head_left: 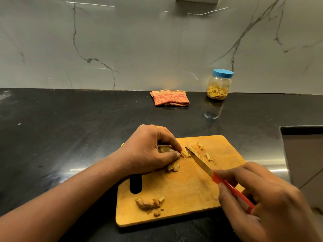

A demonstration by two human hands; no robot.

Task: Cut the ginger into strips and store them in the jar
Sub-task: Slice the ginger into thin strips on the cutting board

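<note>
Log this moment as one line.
phase: cutting strips | left hand: pinning ginger on board | right hand: gripping knife, blade at ginger | jar: lidded

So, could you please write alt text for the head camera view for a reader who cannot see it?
A person slices ginger on a wooden cutting board: the left hand pins the piece while the right hand holds a red-handled knife. Behind, on the dark counter, sit a blue-lidded jar of strips and a folded cloth.
</note>
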